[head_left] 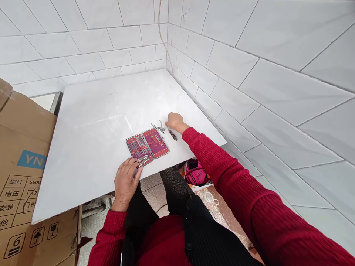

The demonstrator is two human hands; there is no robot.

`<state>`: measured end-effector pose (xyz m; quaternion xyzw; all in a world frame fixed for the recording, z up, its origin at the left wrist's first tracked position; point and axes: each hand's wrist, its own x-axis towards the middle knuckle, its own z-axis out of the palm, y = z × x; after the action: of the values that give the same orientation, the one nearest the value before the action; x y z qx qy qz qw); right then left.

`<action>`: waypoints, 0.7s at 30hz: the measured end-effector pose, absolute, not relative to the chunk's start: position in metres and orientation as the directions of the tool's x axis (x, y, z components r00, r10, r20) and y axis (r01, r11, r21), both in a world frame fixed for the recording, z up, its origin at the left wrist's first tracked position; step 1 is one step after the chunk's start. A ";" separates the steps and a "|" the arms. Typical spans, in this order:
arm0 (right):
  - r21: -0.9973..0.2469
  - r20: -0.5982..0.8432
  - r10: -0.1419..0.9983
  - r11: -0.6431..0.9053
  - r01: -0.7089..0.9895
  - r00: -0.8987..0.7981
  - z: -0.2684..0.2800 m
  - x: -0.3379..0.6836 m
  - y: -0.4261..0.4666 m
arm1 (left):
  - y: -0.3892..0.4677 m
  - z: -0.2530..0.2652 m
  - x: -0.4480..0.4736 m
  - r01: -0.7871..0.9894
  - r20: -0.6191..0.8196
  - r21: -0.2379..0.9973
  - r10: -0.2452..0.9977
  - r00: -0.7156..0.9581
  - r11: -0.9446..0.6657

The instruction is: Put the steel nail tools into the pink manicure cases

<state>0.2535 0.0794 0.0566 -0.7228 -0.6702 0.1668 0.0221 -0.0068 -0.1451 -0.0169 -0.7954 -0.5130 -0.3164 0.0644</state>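
Observation:
A manicure case (152,148) lies unfolded on the white table, red and purple inside, with several slim metal tools (138,146) strapped in its left half. My left hand (127,179) is closed on the front left corner of this case, thumb and fingers at its edge. Close to those fingertips a silver nail clipper (143,160) rests over the case. Beyond the right half, my right hand (175,121) is closed, its fingertips pinching the upper end of another nail clipper (173,135). Silver cuticle nippers (158,128) lie just left of that hand.
The white tabletop (91,147) reaches back to tiled walls. A large cardboard box (24,136) stands against its left side. Below the front edge are a pink bag (196,173) and a white round item (208,197). A thin cable (161,33) hangs in the corner.

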 end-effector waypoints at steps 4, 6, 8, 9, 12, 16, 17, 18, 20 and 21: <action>-0.252 -0.188 0.981 -0.105 0.962 0.057 0.054 0.256 0.078 | -0.146 -0.017 -0.007 0.854 0.571 0.224 0.773 0.275 -0.469; -0.245 -0.178 0.983 -0.091 0.965 0.047 0.053 0.257 0.077 | -0.146 -0.018 -0.007 0.854 0.574 0.225 0.772 0.272 -0.468; -0.241 -0.170 0.985 -0.077 0.968 0.036 0.052 0.257 0.074 | -0.146 -0.018 -0.007 0.854 0.575 0.226 0.772 0.272 -0.469; -0.235 -0.164 0.986 -0.071 0.969 0.032 0.052 0.258 0.073 | -0.146 -0.018 -0.007 0.853 0.574 0.227 0.772 0.272 -0.469; -0.221 -0.136 0.991 -0.049 0.974 0.018 0.052 0.261 0.069 | -0.146 -0.018 -0.007 0.854 0.569 0.228 0.776 0.274 -0.469; -0.344 -0.128 0.991 -0.018 0.939 -0.028 0.055 0.266 0.063 | -0.146 -0.017 -0.007 0.854 0.565 0.226 0.777 0.277 -0.469; -0.411 -0.142 0.989 -0.017 0.911 -0.045 0.057 0.266 0.061 | -0.146 -0.016 -0.007 0.853 0.564 0.229 0.779 0.276 -0.468; -0.483 -0.155 0.986 -0.019 0.876 -0.064 0.059 0.266 0.058 | -0.146 -0.016 -0.006 0.853 0.562 0.232 0.781 0.274 -0.467; -0.606 -0.162 0.982 -0.017 0.795 -0.102 0.064 0.263 0.052 | -0.146 -0.016 -0.006 0.855 0.560 0.238 0.784 0.267 -0.460; -0.650 -0.155 0.981 -0.010 0.760 -0.120 0.066 0.260 0.049 | -0.146 -0.016 -0.006 0.857 0.558 0.240 0.787 0.263 -0.457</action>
<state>0.2601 0.0492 0.0658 -0.6390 -0.6809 0.3106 0.1776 -0.0060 -0.1458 -0.0159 -0.7927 -0.5183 -0.3160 0.0553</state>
